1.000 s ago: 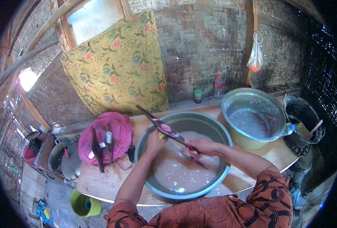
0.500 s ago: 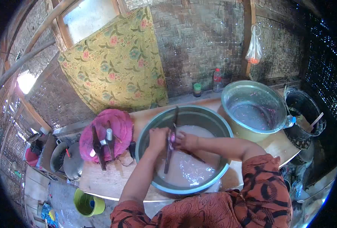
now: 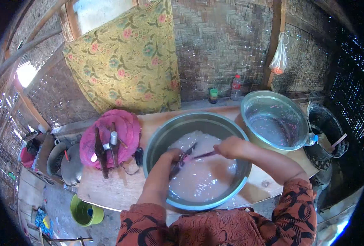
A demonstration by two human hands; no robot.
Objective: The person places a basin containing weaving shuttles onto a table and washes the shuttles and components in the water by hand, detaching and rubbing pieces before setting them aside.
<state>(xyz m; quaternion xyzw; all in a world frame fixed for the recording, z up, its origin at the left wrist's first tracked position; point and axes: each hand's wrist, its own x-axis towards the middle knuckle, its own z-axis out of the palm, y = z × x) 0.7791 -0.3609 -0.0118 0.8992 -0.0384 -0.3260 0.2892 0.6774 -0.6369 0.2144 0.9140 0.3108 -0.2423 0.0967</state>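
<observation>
Over the large grey-green basin (image 3: 157, 123), my left hand (image 3: 170, 158) is closed around a long dark piece (image 3: 177, 166) that looks like a narrow strip of wood, tilted, its lower end close to the liquid. My right hand (image 3: 230, 147) grips one end of a slim dark tool (image 3: 204, 155), perhaps a knife; its kind is not clear. The tool's tip meets the dark piece near a small patch of pink stuff (image 3: 186, 159). Cloudy pinkish liquid (image 3: 202, 180) with bubbles fills the bottom of the basin below both hands.
Left of the basin lies a pink, frilly-edged pile (image 3: 128, 119) bearing dark wooden pieces (image 3: 100, 151) and a white-capped item (image 3: 114, 137). A second basin (image 3: 272, 96) stands to the right, beside a black bucket (image 3: 325, 123). A green tub (image 3: 81, 211) sits on the floor.
The long dark piece has tilted from near upright to a slant. My right hand has moved right, away from my left, and the slim tool now points left. The view has shifted slightly.
</observation>
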